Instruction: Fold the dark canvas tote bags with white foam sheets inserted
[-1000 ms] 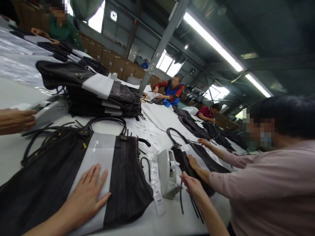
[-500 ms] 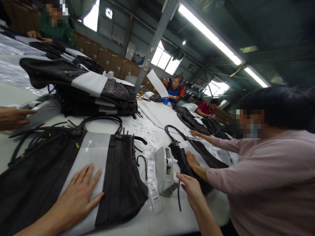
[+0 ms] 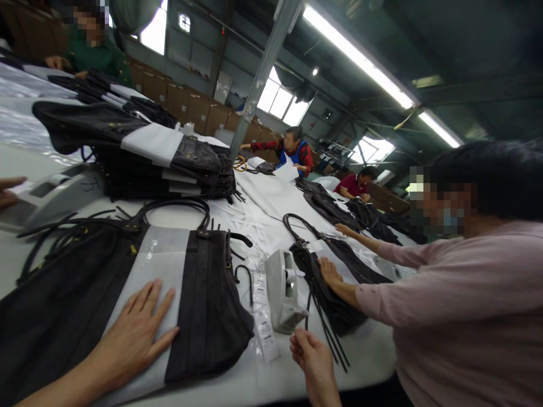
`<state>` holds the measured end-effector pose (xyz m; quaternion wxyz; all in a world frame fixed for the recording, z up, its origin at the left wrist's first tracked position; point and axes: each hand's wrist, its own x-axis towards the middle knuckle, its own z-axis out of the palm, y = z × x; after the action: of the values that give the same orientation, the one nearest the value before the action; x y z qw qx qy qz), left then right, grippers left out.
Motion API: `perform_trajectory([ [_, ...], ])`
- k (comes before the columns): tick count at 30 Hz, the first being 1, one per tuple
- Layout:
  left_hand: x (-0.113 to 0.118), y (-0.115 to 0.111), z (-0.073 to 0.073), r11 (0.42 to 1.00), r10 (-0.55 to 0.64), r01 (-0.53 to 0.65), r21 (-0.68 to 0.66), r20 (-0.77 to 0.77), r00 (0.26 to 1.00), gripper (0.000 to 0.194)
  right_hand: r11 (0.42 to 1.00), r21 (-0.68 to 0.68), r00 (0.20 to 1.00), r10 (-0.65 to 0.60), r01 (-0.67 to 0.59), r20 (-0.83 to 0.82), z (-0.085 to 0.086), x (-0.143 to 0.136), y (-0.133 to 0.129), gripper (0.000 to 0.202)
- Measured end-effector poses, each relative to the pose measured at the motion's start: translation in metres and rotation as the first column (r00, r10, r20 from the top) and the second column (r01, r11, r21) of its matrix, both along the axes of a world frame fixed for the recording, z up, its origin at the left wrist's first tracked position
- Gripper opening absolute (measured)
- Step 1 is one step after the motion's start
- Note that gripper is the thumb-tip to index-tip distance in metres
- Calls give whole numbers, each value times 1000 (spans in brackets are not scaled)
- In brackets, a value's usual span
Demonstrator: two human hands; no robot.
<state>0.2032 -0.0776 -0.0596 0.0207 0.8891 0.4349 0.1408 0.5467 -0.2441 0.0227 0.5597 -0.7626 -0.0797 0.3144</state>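
A dark grey handbag [image 3: 212, 316] lies flat in front of me, with a white paper band [image 3: 165, 254] across its middle. My left hand [image 3: 136, 328] rests on that band, palm down and fingers spread. Just before the near end of a pale grey tape dispenser [image 3: 282, 294] is my right hand [image 3: 314, 356], its thumb and fingertips pinched together. Whatever may be between them, perhaps a bit of clear tape, is too small to make out. Printed white labels [image 3: 263, 322] in clear film lie between the handbag and the dispenser.
Beyond my handbag stands a stack of dark bags [image 3: 169, 158]. At left, a co-worker's hand [image 3: 8, 192] is by another tape dispenser [image 3: 63, 195]. To my right, a co-worker in pink [image 3: 458, 282] presses on a banded handbag [image 3: 339, 260]. A metal post [image 3: 258, 85] rises beyond the stack.
My right hand has drawn back toward me from the dispenser, and its fingers have closed. My left hand stays put. The hand at far left has shifted left; a distant worker's white sheet is lower.
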Motion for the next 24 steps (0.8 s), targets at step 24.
perform_trajectory([
  [24,1,2,24,959,28,1,-284,95,995,76,185,-595,-139,879,-782,457,113,-74,117,20],
])
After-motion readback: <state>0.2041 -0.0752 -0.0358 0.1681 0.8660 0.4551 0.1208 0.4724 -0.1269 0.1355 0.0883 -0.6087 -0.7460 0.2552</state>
